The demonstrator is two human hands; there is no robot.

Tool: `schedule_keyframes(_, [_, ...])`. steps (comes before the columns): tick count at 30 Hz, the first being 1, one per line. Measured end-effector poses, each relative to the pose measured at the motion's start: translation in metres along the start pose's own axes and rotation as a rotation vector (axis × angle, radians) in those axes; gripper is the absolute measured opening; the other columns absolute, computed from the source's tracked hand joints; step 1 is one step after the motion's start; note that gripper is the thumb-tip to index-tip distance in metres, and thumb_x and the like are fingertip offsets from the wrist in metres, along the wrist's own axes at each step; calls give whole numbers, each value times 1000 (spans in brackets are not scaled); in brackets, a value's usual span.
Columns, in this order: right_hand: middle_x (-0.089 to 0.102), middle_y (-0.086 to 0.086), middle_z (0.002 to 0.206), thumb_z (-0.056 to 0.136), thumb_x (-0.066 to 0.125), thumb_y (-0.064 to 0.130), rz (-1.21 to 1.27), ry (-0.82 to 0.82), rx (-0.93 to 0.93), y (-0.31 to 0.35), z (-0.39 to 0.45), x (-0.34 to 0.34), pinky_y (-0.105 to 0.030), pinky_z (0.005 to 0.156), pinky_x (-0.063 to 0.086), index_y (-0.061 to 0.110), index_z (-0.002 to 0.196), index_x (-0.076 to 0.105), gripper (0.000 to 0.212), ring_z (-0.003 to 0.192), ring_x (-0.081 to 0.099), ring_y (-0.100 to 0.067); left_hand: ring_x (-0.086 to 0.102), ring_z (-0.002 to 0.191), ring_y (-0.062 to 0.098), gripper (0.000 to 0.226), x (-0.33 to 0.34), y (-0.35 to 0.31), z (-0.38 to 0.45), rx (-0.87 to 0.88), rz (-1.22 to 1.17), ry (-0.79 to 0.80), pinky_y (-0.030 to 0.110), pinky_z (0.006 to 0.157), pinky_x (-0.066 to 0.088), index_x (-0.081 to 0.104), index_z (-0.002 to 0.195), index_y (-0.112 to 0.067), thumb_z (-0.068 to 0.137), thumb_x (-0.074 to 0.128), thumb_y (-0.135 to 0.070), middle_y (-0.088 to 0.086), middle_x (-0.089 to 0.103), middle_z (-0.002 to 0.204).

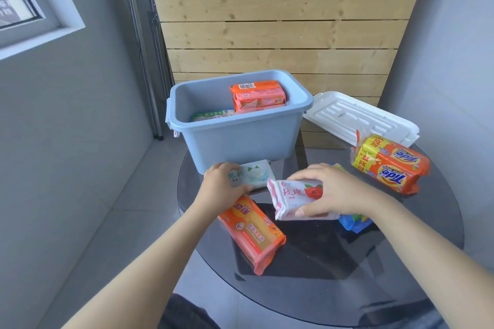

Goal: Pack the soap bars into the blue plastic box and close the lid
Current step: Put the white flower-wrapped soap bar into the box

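The blue plastic box (240,139) stands open at the far side of the round glass table, holding an orange soap pack (258,95) and a green-white bar (211,115). Its white lid (358,119) lies to the right, behind an orange Tide soap pack (390,164). My left hand (220,187) grips a white soap bar with a flower print (256,173) just in front of the box. My right hand (331,189) holds a pink-white soap bar with a red rose (294,196). An orange soap pack (254,232) lies below my left hand. A blue packet (352,223) peeks out under my right wrist.
The dark glass table (320,262) ends in a curved edge on all sides, with grey floor tiles below. A wooden slat panel (280,21) stands behind the box. Grey walls close in left and right.
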State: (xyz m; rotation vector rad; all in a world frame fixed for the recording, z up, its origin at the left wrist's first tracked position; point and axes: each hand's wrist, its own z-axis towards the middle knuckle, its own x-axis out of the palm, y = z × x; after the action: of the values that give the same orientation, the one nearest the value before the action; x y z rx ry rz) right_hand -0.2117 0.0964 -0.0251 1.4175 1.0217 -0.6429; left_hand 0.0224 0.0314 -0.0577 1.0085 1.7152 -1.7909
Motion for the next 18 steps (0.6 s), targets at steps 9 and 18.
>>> schedule_keyframes(9, [50, 14, 104, 59, 77, 55, 31, -278, 56, -7, 1, -10, -17, 66, 38, 36, 126, 54, 73, 90, 47, -1, 42, 129, 20, 78, 9, -10, 14, 114, 57, 124, 29, 98, 36, 45, 138, -22, 70, 78, -40, 0, 47, 140])
schedule_keyframes(18, [52, 8, 116, 62, 77, 51, 16, -274, 147, -27, -3, -18, -22, 71, 38, 34, 133, 48, 79, 94, 46, -5, 35, 124, 23, 77, 21, -18, 26, 261, 126, 180, 26, 89, 29, 44, 137, -18, 69, 78, -33, 2, 50, 133])
